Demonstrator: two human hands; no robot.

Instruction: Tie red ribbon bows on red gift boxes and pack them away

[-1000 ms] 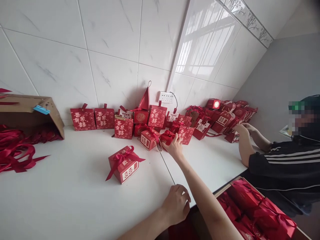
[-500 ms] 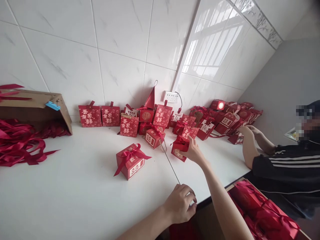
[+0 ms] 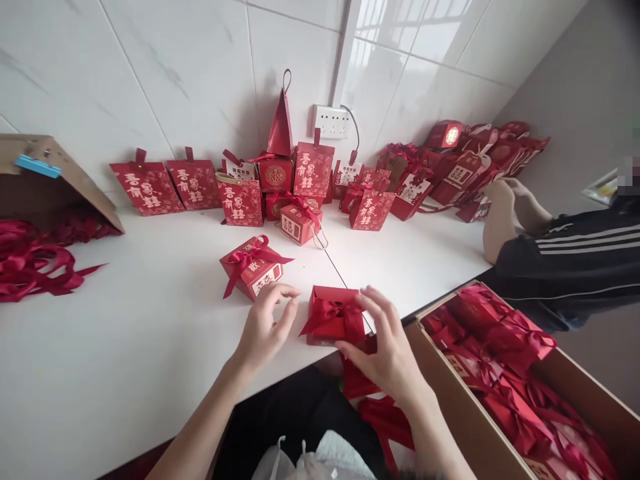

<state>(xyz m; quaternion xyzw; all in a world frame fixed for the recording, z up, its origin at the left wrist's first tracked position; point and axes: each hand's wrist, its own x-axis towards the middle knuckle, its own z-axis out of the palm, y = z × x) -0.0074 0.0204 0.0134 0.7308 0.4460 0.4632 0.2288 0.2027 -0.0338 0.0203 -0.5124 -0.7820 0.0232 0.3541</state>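
Note:
A small red gift box (image 3: pixel 320 302) with a dark red ribbon bow stands at the table's front edge. My right hand (image 3: pixel 385 337) grips its right side, thumb low at the front and fingers at the upper right corner. To its left my left hand (image 3: pixel 270 327) is raised with fingers curved apart, holding nothing, a short gap from the box. Just behind that hand sits another red gift box (image 3: pixel 255 267) with a bow and a white label, partly covered by the fingertips.
Red boxes and bags (image 3: pixel 315 170) line the tiled wall, with a pile (image 3: pixel 465 163) at the right. At the left, a cardboard box (image 3: pixel 30 143) holds red ribbons. A carton (image 3: pixel 425 360) of ribboned boxes stands at the right, near another person's arm (image 3: pixel 497 220).
My right hand has brought the bowed gift box from the row at the back to the front edge. My left hand has lifted and moved left. The view has tilted down.

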